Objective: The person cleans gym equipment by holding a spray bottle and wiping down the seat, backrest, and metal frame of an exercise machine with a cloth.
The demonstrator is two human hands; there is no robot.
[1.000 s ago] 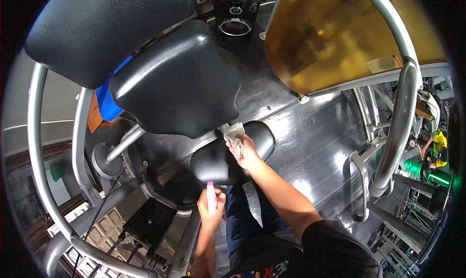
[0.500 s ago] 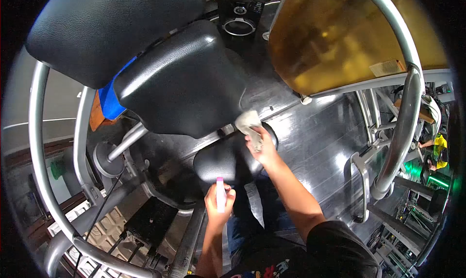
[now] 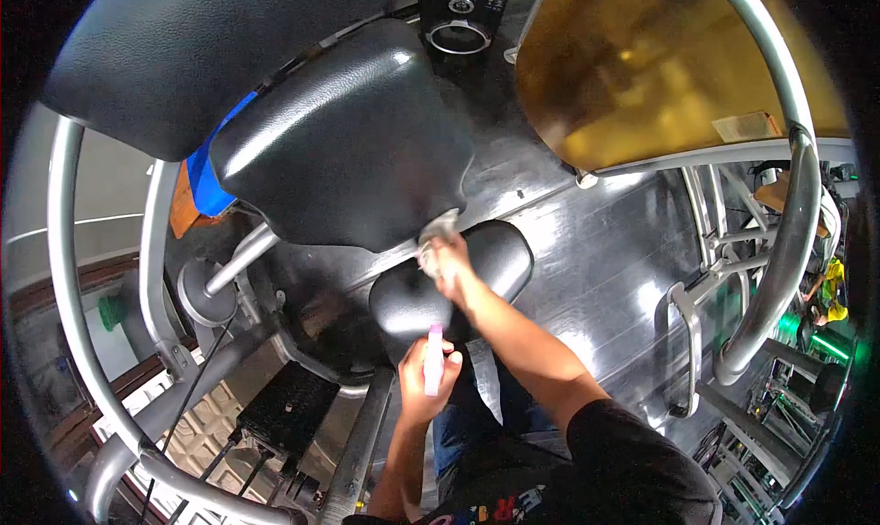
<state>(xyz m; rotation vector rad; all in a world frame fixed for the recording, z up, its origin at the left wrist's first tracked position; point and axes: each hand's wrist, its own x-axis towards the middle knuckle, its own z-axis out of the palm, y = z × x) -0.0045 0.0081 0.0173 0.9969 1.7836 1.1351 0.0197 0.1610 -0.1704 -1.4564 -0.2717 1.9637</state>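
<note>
My left hand (image 3: 422,383) is wrapped round a spray bottle (image 3: 434,364), of which the white trigger head with a pink tip shows. The bottle's lower part is hidden. A pale, crumpled cloth (image 3: 444,224) is gripped in my right hand (image 3: 449,270). That hand is over the gap between a large black padded seat (image 3: 339,158) and a smaller black pad (image 3: 502,254). The cloth overlaps the seat's lower right edge in view; I cannot tell whether it presses on it. The bottle's tip points toward the smaller pad.
Curved silver tubes (image 3: 779,241) flank both sides. A black backrest (image 3: 220,48) rises at upper left, and an amber panel (image 3: 678,66) at upper right. A black box-like device (image 3: 463,11) stands at the back. Far right, a person in yellow (image 3: 832,291) is partly visible.
My right hand has moved left with the cloth, to the large seat's lower edge. My left hand and the spray bottle have shifted slightly right. The camera view has shifted a little.
</note>
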